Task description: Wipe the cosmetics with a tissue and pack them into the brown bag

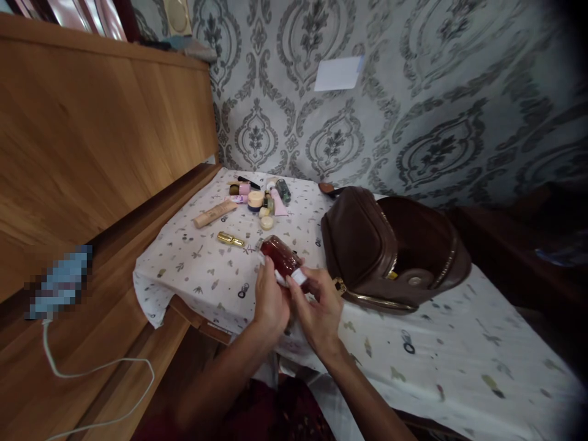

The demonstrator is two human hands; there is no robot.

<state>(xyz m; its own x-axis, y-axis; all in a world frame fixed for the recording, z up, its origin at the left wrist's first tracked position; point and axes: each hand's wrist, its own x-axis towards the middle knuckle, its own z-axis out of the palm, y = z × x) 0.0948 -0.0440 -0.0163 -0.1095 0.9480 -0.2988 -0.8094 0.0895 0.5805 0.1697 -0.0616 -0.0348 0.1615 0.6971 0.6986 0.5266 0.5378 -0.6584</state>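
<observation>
Red bottle (281,254), white label (299,277) unreadable

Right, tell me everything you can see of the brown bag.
The brown bag looks like smooth, slightly shiny leather. It gapes open, with gold-coloured zip teeth along the edges of a dark opening. A round stud sits below that, and a gold-coloured strip runs low on the body. It rests on the patterned white cloth, beside the person's right grip; whether they touch is unclear.
</observation>
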